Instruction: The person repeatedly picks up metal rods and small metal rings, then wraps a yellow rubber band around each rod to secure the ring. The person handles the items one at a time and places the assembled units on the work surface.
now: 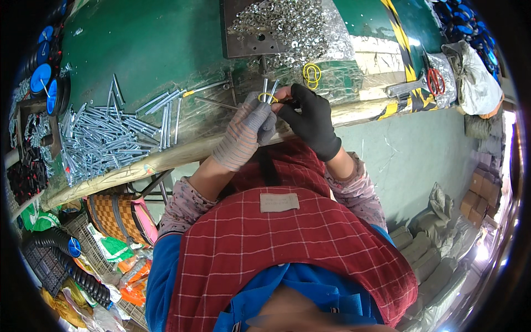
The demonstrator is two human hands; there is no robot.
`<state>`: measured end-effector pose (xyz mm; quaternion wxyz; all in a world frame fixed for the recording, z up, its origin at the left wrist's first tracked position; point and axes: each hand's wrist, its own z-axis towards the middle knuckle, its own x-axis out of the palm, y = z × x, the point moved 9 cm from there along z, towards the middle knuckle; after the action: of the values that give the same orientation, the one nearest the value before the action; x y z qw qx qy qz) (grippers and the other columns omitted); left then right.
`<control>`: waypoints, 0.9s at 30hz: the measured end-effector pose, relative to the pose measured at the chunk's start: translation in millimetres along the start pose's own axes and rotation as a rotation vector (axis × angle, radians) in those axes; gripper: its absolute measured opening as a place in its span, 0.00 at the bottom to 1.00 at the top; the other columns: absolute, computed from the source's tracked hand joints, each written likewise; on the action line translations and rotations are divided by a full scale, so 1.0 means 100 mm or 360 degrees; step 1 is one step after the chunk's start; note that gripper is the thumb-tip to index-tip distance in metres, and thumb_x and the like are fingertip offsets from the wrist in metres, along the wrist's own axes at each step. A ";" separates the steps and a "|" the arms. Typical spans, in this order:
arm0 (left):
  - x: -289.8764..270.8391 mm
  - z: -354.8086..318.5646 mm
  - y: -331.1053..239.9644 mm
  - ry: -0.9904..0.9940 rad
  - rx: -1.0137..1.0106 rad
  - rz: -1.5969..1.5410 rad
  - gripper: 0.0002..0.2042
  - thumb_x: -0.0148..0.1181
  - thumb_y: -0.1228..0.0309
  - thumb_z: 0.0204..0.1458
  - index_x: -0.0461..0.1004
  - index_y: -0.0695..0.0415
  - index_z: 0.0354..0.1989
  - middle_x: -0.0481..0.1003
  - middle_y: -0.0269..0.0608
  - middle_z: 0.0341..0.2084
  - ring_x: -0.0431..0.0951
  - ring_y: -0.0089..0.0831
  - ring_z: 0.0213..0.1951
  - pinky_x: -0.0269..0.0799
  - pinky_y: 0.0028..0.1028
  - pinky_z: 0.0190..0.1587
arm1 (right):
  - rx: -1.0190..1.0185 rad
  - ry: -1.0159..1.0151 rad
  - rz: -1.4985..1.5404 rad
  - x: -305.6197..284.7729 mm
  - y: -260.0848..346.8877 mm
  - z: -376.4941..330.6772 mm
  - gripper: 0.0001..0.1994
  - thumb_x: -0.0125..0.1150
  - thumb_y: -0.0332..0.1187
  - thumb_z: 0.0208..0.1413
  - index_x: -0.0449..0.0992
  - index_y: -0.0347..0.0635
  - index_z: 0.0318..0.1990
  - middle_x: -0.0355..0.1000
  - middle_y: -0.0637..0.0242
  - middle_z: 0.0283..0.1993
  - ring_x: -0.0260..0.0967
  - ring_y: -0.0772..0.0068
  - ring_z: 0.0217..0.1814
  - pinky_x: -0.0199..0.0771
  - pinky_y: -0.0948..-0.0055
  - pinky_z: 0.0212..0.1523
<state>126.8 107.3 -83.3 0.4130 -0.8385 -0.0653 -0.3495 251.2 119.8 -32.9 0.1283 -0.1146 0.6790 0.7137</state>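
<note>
My left hand (pixel 243 135), in a grey striped glove, is closed around a few upright silver metal rods (pixel 265 86). A thin yellow band (pixel 269 97) loops around the rods near their upper ends. My right hand (pixel 312 119), in a black glove with bare fingertips, pinches at that band beside the left fingers. Both hands are over the bench's near edge. To their left lies a large heap of similar rods (pixel 102 141), with several set apart next to it. More yellow bands (pixel 312 76) lie on the bench just beyond my right hand.
A pile of small shiny metal pieces (pixel 287 27) covers part of a dark metal plate (pixel 243 47) at the back. Red-handled scissors (pixel 435 81) lie at the right. Blue-and-black wheels (pixel 41 80) crowd the left end. A woven basket (pixel 116 216) stands below the bench.
</note>
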 end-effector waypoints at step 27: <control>-0.23 0.06 -0.05 -0.0115 0.0287 0.0377 0.10 0.53 0.67 0.62 0.68 0.52 0.50 0.67 0.32 0.25 0.66 0.19 0.24 0.60 0.21 0.25 | 0.0341 0.0277 0.0536 0.18 -0.19 0.02 0.11 0.59 0.27 0.61 0.72 0.35 0.50 0.74 0.70 0.38 0.68 0.85 0.38 0.70 0.81 0.40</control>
<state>110.6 119.0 -97.7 0.5225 -0.8117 -0.0119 -0.2607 240.7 123.5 -57.0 -0.0405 -0.0464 0.7691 0.6362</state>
